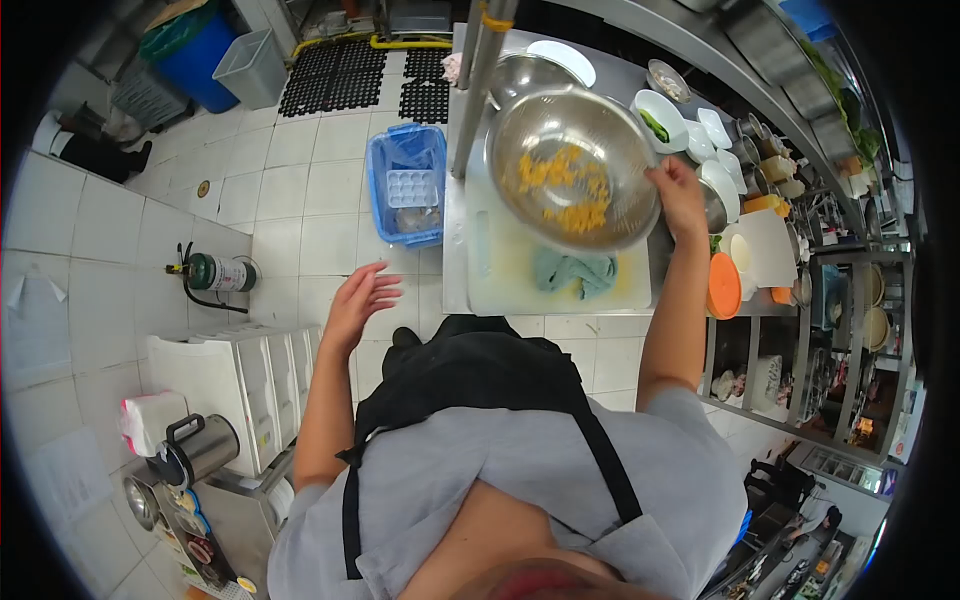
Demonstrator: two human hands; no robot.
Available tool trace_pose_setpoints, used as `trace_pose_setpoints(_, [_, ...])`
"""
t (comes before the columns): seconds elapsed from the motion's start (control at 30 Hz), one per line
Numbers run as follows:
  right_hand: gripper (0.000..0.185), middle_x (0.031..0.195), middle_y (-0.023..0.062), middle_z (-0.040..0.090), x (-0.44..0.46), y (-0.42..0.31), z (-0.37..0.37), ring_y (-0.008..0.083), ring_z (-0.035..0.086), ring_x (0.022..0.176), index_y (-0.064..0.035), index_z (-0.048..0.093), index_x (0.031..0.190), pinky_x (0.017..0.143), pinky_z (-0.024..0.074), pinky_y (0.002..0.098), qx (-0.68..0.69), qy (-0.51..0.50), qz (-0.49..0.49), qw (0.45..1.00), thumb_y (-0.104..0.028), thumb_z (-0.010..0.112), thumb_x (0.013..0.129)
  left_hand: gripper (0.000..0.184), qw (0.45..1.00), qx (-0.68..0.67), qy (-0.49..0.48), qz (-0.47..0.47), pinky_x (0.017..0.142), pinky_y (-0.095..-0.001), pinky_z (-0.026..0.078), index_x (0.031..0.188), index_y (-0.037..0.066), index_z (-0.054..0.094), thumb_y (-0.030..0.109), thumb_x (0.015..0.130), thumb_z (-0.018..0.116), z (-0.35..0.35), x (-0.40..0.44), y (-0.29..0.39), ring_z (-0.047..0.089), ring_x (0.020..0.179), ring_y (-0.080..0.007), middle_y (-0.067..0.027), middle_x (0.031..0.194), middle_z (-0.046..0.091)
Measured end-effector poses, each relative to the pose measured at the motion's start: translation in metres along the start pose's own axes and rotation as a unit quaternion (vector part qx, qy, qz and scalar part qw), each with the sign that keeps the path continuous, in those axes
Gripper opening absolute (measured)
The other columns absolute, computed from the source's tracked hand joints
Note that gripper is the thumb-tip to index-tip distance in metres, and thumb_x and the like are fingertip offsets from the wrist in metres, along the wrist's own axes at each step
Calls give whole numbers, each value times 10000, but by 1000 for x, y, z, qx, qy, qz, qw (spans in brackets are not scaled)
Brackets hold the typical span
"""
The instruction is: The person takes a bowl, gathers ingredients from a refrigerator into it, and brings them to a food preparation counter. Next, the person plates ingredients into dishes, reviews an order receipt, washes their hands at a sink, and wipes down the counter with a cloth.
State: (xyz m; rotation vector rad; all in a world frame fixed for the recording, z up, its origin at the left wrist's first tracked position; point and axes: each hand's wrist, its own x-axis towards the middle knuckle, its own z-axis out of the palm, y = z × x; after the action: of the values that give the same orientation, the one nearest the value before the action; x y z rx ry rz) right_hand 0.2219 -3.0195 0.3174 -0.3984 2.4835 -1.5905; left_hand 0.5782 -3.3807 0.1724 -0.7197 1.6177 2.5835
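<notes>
My right hand (681,197) grips the right rim of a large metal colander (625,150), fingers closed on its edge. Small yellow-orange pieces (578,190) lie scattered over the colander's bottom. It is tilted toward me above a pale cutting board (500,285). A crumpled green cloth (575,272) rests on the board, just below the colander's near rim. My left hand (362,305) hangs in the air left of the table, fingers apart and holding nothing. Behind the colander, a metal bowl (522,75) is partly hidden.
A blue bin (378,195) holding an egg tray stands on the floor left of the table. White bowls (660,118) and an orange lid (724,287) line the table's right side. A metal post (478,100) rises at the left edge. A fire extinguisher (220,272) stands by the wall.
</notes>
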Motion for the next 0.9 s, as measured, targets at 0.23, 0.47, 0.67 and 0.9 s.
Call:
trace_pose_setpoints(0.23, [192,695,-57,515,-53,-15,117,31,424,637,-78,496,713,546,351,208,36,-175,-33,983,-73,659,814,723,925,-237,-282,-91,704,-456,577,1412,69,333,582,916,447,5,42,2,633,997,-345,-195,1237,553])
trace_pose_setpoints(0.47, [336,1082,135,626,-67,-7,171,182,609,945,-37,549,1120,808,491,306,52,-188,-32,980,-172,679,842,471,991,-120,6,-63,836,-422,552,1241,-44,488,-4,780,573,-73,44,26,633,986,-271,-167,1126,607])
trace_pose_setpoints(0.67, [440,1230,183,556,-86,59,165,310,539,1125,-19,511,1224,938,442,389,-213,-29,-143,966,-144,672,834,581,938,217,259,79,950,-359,451,1333,-53,359,22,776,510,-111,106,48,550,1133,-317,-223,1216,551])
trace_pose_setpoints(0.9, [542,1374,260,382,-125,100,175,413,363,1251,5,453,1281,1034,239,507,-428,67,-127,892,-215,635,820,721,814,453,285,223,924,-457,459,1441,8,179,26,790,489,-125,269,39,547,1098,-445,-308,1374,382])
